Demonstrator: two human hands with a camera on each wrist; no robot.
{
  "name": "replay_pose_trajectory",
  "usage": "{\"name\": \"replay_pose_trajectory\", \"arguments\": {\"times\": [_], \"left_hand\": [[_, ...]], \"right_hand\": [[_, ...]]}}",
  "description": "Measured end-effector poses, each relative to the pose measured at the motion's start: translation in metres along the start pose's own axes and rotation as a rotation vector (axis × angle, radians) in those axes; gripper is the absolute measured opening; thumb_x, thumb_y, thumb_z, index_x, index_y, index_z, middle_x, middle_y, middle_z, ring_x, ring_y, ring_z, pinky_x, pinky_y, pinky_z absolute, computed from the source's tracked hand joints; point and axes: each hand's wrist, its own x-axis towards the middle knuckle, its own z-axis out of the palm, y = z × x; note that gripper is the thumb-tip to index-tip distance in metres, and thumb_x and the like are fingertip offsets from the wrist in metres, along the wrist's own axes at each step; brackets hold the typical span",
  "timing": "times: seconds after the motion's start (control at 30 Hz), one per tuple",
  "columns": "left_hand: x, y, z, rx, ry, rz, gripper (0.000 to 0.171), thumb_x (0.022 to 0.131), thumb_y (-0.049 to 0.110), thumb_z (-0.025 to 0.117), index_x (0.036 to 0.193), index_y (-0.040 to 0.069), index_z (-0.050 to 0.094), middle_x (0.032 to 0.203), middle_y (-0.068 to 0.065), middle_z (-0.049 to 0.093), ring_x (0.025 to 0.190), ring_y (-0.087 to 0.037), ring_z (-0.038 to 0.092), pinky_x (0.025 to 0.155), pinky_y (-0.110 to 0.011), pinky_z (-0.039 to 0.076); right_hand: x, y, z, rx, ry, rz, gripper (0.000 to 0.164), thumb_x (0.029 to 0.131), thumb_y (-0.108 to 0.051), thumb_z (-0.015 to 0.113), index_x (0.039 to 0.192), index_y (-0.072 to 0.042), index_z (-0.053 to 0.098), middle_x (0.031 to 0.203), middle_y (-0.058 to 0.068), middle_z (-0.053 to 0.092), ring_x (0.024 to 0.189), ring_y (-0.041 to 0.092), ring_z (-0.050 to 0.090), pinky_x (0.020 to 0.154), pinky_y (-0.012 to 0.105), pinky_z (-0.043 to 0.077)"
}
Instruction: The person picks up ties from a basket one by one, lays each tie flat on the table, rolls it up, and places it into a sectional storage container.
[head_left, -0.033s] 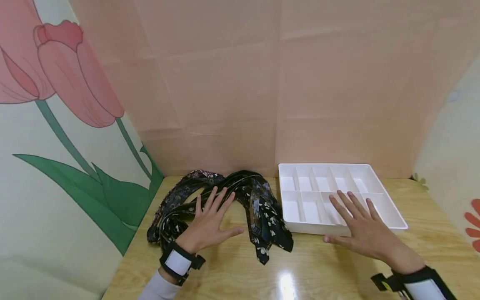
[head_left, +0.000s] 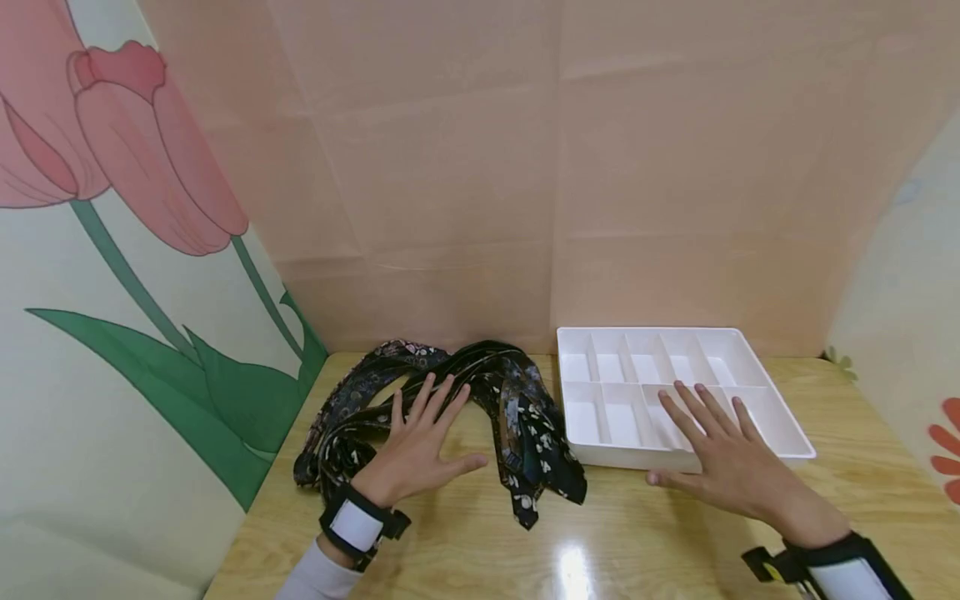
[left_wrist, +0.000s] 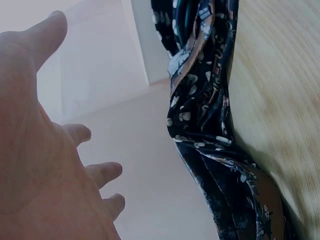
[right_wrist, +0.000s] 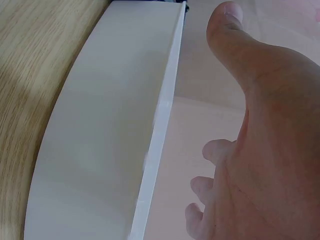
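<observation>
A bundle of glossy dark floral scarves (head_left: 525,400) lies in a loose arch on the left half of the table, pointed ends toward me. My left hand (head_left: 412,458) hovers over its near side, fingers spread, holding nothing. The left wrist view shows a gap between the palm (left_wrist: 45,160) and the cloth (left_wrist: 200,110). To the right sits a white divided tray (head_left: 573,456), with nothing visible in its compartments. My right hand (head_left: 731,471), fingers spread, is above the tray's near edge and hides part of it. In the right wrist view that hand stays apart from the tray's side wall (right_wrist: 105,120).
The wood-grain table (head_left: 480,567) meets a tan sheet (head_left: 555,167) hanging behind it. A wall covering with printed tulips (head_left: 150,150) borders the left side, and a pale one (head_left: 907,333) borders the right. The tray stands close to the scarves' right end.
</observation>
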Motion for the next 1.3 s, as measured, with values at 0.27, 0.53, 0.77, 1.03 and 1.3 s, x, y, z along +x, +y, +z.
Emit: {"name": "replay_pose_trajectory", "arguments": {"times": [0.27,0.53,0.77,1.03,1.3], "left_hand": [[-0.001,0.000,-0.001,-0.004,0.008,0.000,0.101,0.097,0.077,0.055,0.171,0.035,0.002,0.180,0.002,-0.007,0.166,-0.027,-0.015,0.123,-0.077,-0.013],[-0.004,-0.004,-0.001,-0.024,0.045,-0.007,0.091,0.102,0.065,0.058,0.172,0.032,0.010,0.181,-0.003,0.004,0.167,-0.030,-0.006,0.127,-0.076,0.000],[-0.013,-0.014,0.005,-0.031,0.168,-0.021,0.053,0.103,0.034,0.072,0.151,0.015,0.060,0.157,-0.013,0.056,0.147,-0.034,0.051,0.115,-0.061,0.047],[-0.031,-0.027,0.015,-0.147,0.230,-0.147,0.023,0.102,0.025,0.073,0.125,0.019,0.077,0.126,-0.002,0.072,0.116,-0.023,0.071,0.090,-0.046,0.062],[-0.046,-0.046,0.017,-0.229,0.342,-0.277,0.016,0.100,0.018,0.075,0.115,0.023,0.078,0.106,0.008,0.071,0.096,-0.011,0.068,0.077,-0.034,0.058]], "right_hand": [[0.003,-0.002,0.000,-0.029,0.057,-0.038,0.121,0.088,-0.070,0.073,0.173,-0.021,0.002,0.180,0.016,0.005,0.165,0.025,-0.020,0.125,0.049,-0.029],[0.003,-0.007,-0.005,0.005,0.094,-0.065,0.117,0.087,-0.067,0.076,0.173,-0.021,0.011,0.180,0.015,0.010,0.168,0.033,-0.003,0.131,0.048,-0.019],[0.015,-0.027,-0.004,0.100,0.155,-0.041,0.086,0.092,-0.052,0.080,0.158,-0.007,0.049,0.152,0.022,0.057,0.133,0.049,0.057,0.103,0.067,0.048],[0.028,-0.060,0.018,0.112,0.286,-0.125,0.043,0.088,-0.027,0.087,0.124,-0.006,0.074,0.113,0.004,0.071,0.102,0.022,0.067,0.080,0.043,0.061],[0.040,-0.088,0.035,0.141,0.321,-0.213,0.029,0.088,-0.021,0.088,0.112,-0.008,0.077,0.103,0.000,0.068,0.090,0.010,0.063,0.069,0.027,0.057]]}}
